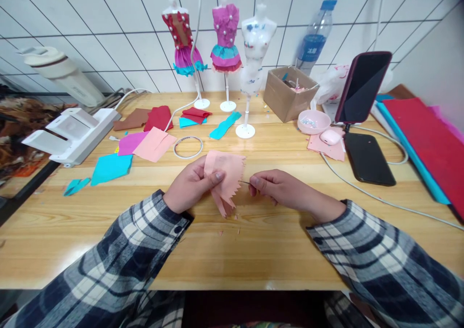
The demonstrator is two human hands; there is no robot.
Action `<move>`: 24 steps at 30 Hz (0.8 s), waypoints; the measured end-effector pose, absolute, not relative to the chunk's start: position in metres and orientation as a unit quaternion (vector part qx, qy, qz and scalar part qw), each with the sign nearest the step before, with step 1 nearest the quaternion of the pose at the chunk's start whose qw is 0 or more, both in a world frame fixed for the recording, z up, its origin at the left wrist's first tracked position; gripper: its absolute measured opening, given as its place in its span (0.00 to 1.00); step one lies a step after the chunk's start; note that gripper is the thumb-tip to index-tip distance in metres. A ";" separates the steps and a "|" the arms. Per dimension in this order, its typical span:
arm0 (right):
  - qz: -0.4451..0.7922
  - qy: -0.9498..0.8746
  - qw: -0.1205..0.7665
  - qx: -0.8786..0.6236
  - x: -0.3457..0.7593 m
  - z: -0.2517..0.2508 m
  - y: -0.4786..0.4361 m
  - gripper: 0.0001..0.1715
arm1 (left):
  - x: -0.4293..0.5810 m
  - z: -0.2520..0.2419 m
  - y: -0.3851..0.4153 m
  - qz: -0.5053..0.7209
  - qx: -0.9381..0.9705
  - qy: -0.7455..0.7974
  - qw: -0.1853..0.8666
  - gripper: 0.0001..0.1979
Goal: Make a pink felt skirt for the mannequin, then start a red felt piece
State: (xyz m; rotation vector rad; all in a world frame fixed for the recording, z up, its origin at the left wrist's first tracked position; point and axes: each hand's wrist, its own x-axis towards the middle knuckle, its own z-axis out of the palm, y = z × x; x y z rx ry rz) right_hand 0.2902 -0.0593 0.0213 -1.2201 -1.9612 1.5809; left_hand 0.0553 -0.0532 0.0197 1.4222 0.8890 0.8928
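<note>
My left hand [194, 182] is closed on a folded piece of pink crepe-like paper [226, 169], thumb on top. The right edge of that piece is cut into a zigzag of pointed teeth, and a narrower part hangs below. My right hand [277, 187] pinches a thin dark rod [245, 182] between thumb and finger; its tip reaches the toothed edge, and whether it touches I cannot tell. Most of the rod is hidden in the fingers. Small pink scraps [236, 217] lie on the table below.
Three small dress forms [247, 106] stand at the back, two dressed. Coloured pieces [111, 168] and a ring [188, 147] lie left of centre. A cardboard box [288, 96], pink bowl [313, 121], propped phone [364, 89], black phone [369, 158] and white cable [377, 200] are at right.
</note>
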 end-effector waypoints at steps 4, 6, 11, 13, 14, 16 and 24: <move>0.586 -0.655 0.167 -0.447 0.289 0.019 -0.063 0.32 | 0.054 0.019 -0.052 0.379 0.608 0.397 0.574 0.19; 0.609 -0.632 0.161 -0.452 0.288 0.020 -0.065 0.32 | 0.054 0.019 -0.052 0.395 0.608 0.407 0.555 0.19; 0.652 -0.591 0.173 -0.442 0.284 0.021 -0.069 0.32 | 0.054 0.019 -0.051 0.406 0.612 0.411 0.540 0.21; 0.655 -0.593 0.173 -0.434 0.283 0.021 -0.069 0.31 | 0.055 0.019 -0.050 0.410 0.615 0.404 0.538 0.21; 0.656 -0.595 0.170 -0.431 0.282 0.021 -0.070 0.31 | 0.054 0.019 -0.049 0.409 0.618 0.402 0.539 0.21; 0.655 -0.602 0.165 -0.427 0.282 0.021 -0.070 0.31 | 0.054 0.018 -0.049 0.399 0.621 0.403 0.542 0.24; 0.654 -0.601 0.179 -0.422 0.282 0.017 -0.069 0.32 | 0.055 0.019 -0.050 0.394 0.613 0.417 0.544 0.24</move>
